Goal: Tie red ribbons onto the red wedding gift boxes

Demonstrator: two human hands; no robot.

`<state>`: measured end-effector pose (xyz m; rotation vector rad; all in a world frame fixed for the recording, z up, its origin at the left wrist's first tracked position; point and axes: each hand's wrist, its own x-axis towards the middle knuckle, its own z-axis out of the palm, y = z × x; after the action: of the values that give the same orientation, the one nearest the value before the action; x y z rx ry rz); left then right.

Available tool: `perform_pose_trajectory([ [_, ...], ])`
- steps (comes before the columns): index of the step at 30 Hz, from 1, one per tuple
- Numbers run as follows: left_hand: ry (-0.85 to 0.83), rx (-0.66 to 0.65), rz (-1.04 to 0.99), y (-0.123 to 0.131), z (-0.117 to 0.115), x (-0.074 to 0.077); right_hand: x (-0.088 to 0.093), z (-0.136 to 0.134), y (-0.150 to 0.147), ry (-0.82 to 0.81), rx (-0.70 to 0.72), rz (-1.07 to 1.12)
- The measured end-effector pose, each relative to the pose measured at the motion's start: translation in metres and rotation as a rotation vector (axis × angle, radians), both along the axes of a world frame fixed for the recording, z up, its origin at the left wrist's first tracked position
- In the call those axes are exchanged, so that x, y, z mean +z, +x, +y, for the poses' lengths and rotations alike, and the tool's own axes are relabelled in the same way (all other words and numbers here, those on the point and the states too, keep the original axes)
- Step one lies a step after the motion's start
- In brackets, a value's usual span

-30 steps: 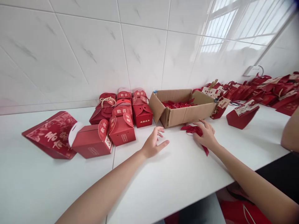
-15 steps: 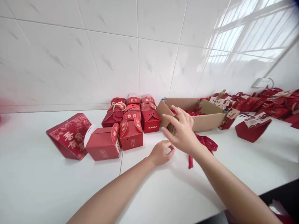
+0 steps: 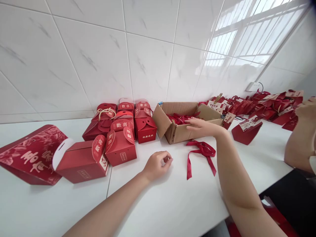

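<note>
My left hand (image 3: 157,164) rests on the white table with its fingers curled in and the thumb against them; nothing shows in it. My right hand (image 3: 200,127) reaches over the front wall of the open cardboard box (image 3: 179,134), fingers stretched out and empty. Inside that box lies a heap of red ribbons (image 3: 179,118), close to my right fingertips. In front of the box, a loose red ribbon (image 3: 202,149) lies looped on the table, between my left hand and my right forearm.
Several red gift boxes (image 3: 120,149) stand to the left, with a larger patterned red box (image 3: 34,154) at the far left. Right of the cardboard box sits a red tagged box (image 3: 247,131). More red boxes (image 3: 276,105) are piled farther right, near another person's arm (image 3: 300,141).
My right hand has moved right and forward, from above my left hand to the cardboard box. The view has turned right, bringing another person's arm in. My left hand stays curled on the table.
</note>
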<state>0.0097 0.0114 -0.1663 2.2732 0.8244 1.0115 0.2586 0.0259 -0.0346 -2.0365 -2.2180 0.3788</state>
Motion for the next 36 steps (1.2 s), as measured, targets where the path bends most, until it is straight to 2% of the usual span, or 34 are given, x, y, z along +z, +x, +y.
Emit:
perform_pose_trajectory([
  [3,0.091,0.114,-0.092,0.0,0.002,-0.003,0.011,-0.011,0.014,-0.084,0.01,0.098],
  [7,0.166,0.188,-0.181,0.002,0.004,-0.006,0.013,-0.011,0.025,-0.16,0.144,0.092],
  [8,0.17,0.181,-0.187,0.003,0.004,-0.007,0.01,-0.007,0.027,-0.162,0.132,0.117],
  [10,0.163,0.157,-0.184,0.004,0.005,-0.007,0.001,0.002,0.03,-0.147,0.017,0.127],
  [13,0.142,0.133,-0.162,0.004,0.005,-0.007,-0.014,0.014,0.03,-0.105,-0.132,0.053],
  [18,0.09,0.139,-0.15,0.005,0.004,-0.004,-0.021,0.017,0.023,0.012,-0.177,-0.028],
  [22,0.059,0.141,-0.147,0.004,0.004,-0.003,-0.023,0.018,0.025,0.064,-0.102,-0.051],
  [27,0.069,0.118,-0.155,0.004,0.003,-0.004,-0.024,0.023,0.03,-0.056,-0.001,-0.039],
  [30,0.195,0.072,-0.203,0.002,0.001,0.009,-0.022,0.021,0.029,-0.081,0.013,-0.043],
  [32,0.336,0.094,-0.247,-0.006,0.002,0.028,-0.021,0.018,0.028,-0.078,-0.001,-0.025],
  [34,0.46,0.211,-0.275,-0.027,0.007,0.054,-0.02,0.015,0.027,-0.075,-0.006,-0.005],
  [36,0.521,0.37,-0.297,-0.067,0.015,0.08,-0.019,0.013,0.026,-0.07,0.012,0.005],
])
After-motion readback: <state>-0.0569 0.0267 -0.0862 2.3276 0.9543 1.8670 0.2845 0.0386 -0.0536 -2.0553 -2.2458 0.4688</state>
